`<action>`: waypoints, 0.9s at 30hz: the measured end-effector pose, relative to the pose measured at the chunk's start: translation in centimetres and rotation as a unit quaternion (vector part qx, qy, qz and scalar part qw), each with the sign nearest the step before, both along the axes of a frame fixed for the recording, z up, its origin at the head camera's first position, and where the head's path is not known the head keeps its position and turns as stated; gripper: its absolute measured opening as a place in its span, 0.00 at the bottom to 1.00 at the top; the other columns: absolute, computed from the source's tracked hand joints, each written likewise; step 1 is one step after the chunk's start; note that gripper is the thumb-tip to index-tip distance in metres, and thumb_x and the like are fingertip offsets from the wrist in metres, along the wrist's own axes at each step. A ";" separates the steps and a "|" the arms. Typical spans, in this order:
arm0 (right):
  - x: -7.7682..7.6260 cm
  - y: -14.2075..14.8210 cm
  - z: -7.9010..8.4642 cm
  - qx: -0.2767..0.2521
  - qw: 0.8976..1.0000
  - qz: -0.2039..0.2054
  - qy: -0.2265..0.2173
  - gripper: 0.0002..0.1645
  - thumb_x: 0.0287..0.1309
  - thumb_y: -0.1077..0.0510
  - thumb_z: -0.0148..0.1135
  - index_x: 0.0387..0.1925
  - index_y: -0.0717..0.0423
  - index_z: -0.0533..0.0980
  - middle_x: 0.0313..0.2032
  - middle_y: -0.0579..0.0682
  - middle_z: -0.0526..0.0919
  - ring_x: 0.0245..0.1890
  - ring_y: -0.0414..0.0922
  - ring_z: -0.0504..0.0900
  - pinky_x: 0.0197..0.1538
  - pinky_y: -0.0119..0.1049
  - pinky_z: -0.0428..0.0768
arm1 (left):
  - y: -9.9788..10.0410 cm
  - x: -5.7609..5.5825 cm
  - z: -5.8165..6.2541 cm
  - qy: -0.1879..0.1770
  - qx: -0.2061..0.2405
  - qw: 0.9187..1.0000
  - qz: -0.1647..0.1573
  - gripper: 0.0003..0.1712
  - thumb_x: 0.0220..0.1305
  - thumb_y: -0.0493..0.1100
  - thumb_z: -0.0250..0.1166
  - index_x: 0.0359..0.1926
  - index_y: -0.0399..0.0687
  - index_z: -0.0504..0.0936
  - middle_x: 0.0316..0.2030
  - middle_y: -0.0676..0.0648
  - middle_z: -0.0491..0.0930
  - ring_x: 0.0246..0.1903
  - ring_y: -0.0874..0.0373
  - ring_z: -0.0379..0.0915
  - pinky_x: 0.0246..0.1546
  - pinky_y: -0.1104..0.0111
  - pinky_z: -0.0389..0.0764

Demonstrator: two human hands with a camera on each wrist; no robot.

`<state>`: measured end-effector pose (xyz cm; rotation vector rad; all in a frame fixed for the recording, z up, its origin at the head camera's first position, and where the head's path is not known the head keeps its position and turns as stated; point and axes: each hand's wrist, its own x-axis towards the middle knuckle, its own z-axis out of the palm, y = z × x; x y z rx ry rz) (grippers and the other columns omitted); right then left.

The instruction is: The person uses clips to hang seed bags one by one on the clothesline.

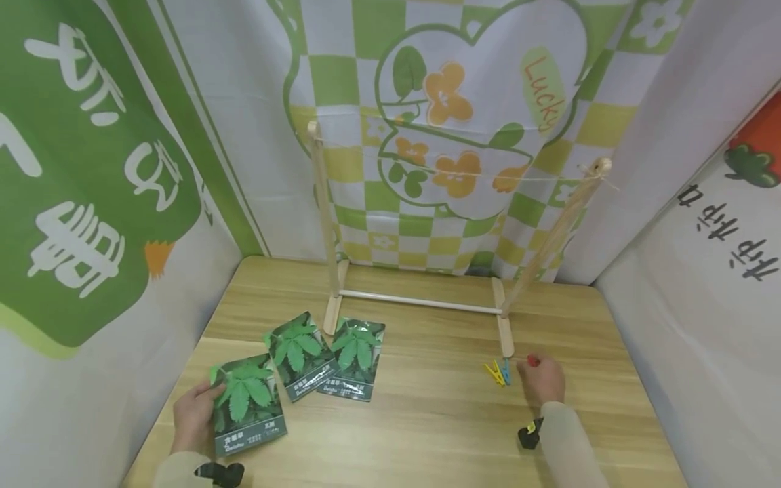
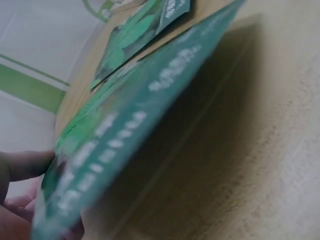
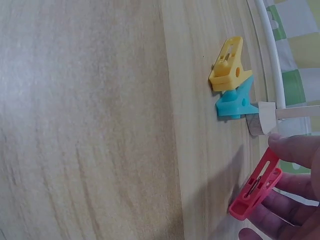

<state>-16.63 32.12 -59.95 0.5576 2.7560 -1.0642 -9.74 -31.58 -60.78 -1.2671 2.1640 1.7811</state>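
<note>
At the table's left, my left hand (image 1: 194,412) pinches a green seed packet (image 1: 247,407) by its left edge, thumb on the front. The left wrist view shows this seed packet (image 2: 120,130) tilted, with a shadow beneath it. Two more seed packets, one (image 1: 300,356) partly overlapping the other (image 1: 356,356), lie to its right. On the right side my right hand (image 1: 545,381) holds a red clothespin (image 3: 256,185) between thumb and fingers. Beside that hand, a yellow clothespin (image 3: 230,67) and a blue clothespin (image 3: 236,102) lie touching on the table.
A wooden drying rack stands at the back, with a left post (image 1: 325,217), a right post (image 1: 549,237), a white bottom bar (image 1: 421,301) and a thin string (image 1: 512,177) between the post tops. Printed curtains (image 1: 332,81) hang behind the wooden table (image 1: 421,434).
</note>
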 end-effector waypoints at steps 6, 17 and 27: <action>-0.1 -0.2 0.4 0.000 1.000 -0.003 0.002 0.28 0.65 0.52 0.58 0.58 0.69 0.71 0.53 0.70 0.77 0.52 0.63 0.76 0.51 0.55 0.77 | -0.3 -0.4 0.2 0.000 0.011 1.000 0.014 0.35 0.71 0.47 0.56 0.71 0.36 0.58 0.71 0.32 0.58 0.66 0.41 0.61 0.57 0.62 0.76; 0.0 -0.6 0.9 0.009 1.000 -0.003 0.017 0.27 0.65 0.55 0.58 0.57 0.72 0.71 0.51 0.72 0.78 0.51 0.64 0.77 0.52 0.56 0.77 | 0.2 0.0 0.9 0.025 0.017 0.999 0.020 0.33 0.70 0.45 0.57 0.69 0.33 0.61 0.62 0.35 0.67 0.29 0.75 0.69 0.27 0.82 0.76; -0.3 -0.8 1.5 -0.009 1.000 -0.008 0.022 0.27 0.66 0.56 0.57 0.58 0.72 0.70 0.53 0.72 0.76 0.53 0.65 0.76 0.53 0.56 0.77 | 0.6 -0.4 1.5 0.037 0.020 0.999 0.008 0.34 0.68 0.46 0.59 0.68 0.32 0.63 0.42 0.51 0.76 0.29 0.74 0.72 0.32 0.78 0.78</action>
